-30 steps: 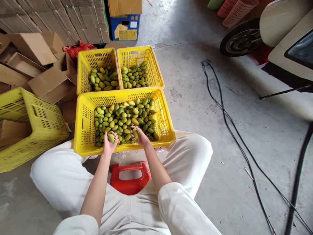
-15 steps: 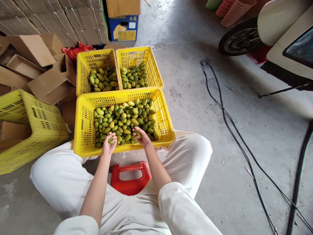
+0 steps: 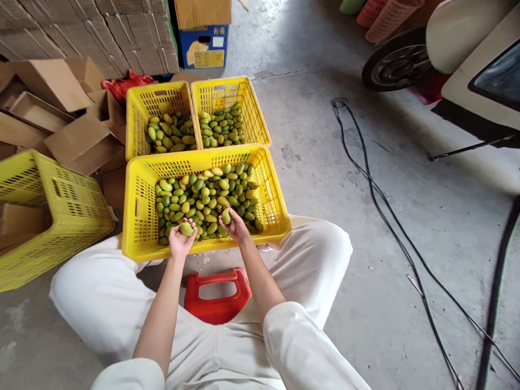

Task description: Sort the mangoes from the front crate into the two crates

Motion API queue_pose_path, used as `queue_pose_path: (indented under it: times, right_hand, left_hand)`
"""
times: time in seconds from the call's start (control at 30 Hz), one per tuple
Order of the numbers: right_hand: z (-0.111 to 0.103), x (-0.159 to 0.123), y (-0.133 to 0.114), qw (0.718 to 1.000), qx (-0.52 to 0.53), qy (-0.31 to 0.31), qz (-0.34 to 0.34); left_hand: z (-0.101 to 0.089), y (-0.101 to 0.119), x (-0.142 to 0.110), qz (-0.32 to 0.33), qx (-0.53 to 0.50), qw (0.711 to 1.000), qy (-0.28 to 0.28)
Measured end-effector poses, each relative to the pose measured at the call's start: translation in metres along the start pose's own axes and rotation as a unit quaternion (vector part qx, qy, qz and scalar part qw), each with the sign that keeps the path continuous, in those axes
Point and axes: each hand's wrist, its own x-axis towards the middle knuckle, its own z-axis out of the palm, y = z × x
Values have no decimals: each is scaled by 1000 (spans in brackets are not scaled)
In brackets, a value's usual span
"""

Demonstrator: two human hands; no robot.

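My left hand (image 3: 181, 241) is turned palm up, its fingers curled round a yellow-green mango (image 3: 186, 228). To the right of it, my right hand (image 3: 236, 225) grips another small green mango (image 3: 226, 216) between thumb and fingers. Both hands are over the near side of a large yellow crate (image 3: 134, 246), which stands in front of my legs. Many loose mangoes (image 3: 200, 205), green to yellow, cover its bottom. Behind it, a yellow crate (image 3: 137, 103) at left and a yellow crate (image 3: 258, 111) at right hold more mangoes.
A red plastic seat with a handle slot (image 3: 219, 314) is under me. Left are another yellow crate (image 3: 73, 206) and open cardboard boxes (image 3: 81, 143). A blue carton (image 3: 203, 47) stands at the back. Black cables (image 3: 376, 187) lie on the floor at right, near a parked scooter (image 3: 450, 70).
My left hand has opened upward, showing more of its mango. In my right hand the mango has turned and tilted upright. The crates stay in place.
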Motion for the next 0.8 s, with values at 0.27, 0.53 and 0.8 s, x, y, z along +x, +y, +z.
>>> queue_pose_path:
  times: [0.27,0.53,0.8]
  right_hand:
    - [-4,1,-6,999,14,17,-29]
    - [3,-6,-5,999,42,-9,-29]
    - [5,-8,-3,998,-19,-54,-10]
  left_hand:
    - [-8,-5,6,0,55,998,-22]
    - [-10,-6,8,22,78,996,-21]
    - [-7,-4,5,-20,88,996,-19]
